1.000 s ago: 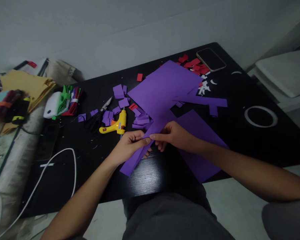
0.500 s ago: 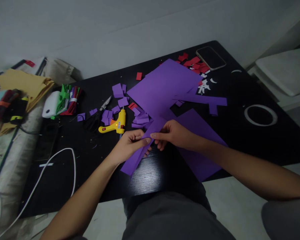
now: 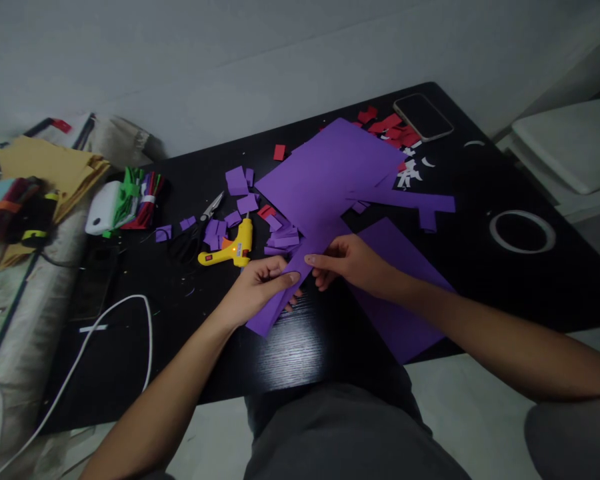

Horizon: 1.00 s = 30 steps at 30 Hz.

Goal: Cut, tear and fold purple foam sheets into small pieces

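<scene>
Pinching together, left hand (image 3: 257,288) and right hand (image 3: 354,263) are sharing one hold. Above frame centre, a broad purple sheet (image 3: 330,163) is lying; just below centre, the held purple strip (image 3: 267,317) is slanting. Keeping its layered edges flush should be helping.

Left hand (image 3: 257,290): partly hidden behind purple strip (image 3: 269,315). Glue gun (image 3: 243,235) label (image 3: 239,249): illegible (too small). White object (image 3: 575,147): cropped at right.

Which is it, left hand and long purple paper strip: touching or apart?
Touching: in the head view, the left hand pinches the long purple paper strip, thumb on top, fingers beneath.
</scene>
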Each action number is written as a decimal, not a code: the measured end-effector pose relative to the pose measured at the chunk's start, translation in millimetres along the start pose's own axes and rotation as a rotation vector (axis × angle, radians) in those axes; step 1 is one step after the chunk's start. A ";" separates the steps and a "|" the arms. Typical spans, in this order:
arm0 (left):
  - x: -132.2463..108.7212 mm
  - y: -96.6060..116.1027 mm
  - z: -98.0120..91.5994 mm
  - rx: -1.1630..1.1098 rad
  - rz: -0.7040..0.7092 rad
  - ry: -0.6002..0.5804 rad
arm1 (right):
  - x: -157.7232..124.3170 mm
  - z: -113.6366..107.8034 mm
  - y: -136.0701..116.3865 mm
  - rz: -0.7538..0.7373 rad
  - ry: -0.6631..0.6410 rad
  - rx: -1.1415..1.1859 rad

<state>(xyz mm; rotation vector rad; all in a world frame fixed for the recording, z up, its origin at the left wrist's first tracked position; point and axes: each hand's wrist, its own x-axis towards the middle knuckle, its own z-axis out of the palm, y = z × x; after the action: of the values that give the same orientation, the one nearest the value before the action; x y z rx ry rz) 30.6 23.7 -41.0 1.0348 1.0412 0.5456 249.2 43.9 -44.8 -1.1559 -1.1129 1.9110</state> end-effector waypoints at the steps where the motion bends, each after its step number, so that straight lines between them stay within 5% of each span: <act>1: 0.2 -0.1 0.1 0.001 0.014 -0.003 | -0.6 1.0 0.5 0.010 -0.013 0.003; 30: 2.4 6.3 4.8 -0.011 0.040 0.031 | -0.6 4.2 9.4 0.025 -0.084 0.037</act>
<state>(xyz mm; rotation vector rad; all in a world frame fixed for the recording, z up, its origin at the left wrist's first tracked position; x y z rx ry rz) 36.6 26.4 -35.9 1.0416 1.0456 0.6008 244.7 37.8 -51.9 -1.0835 -1.1069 2.0074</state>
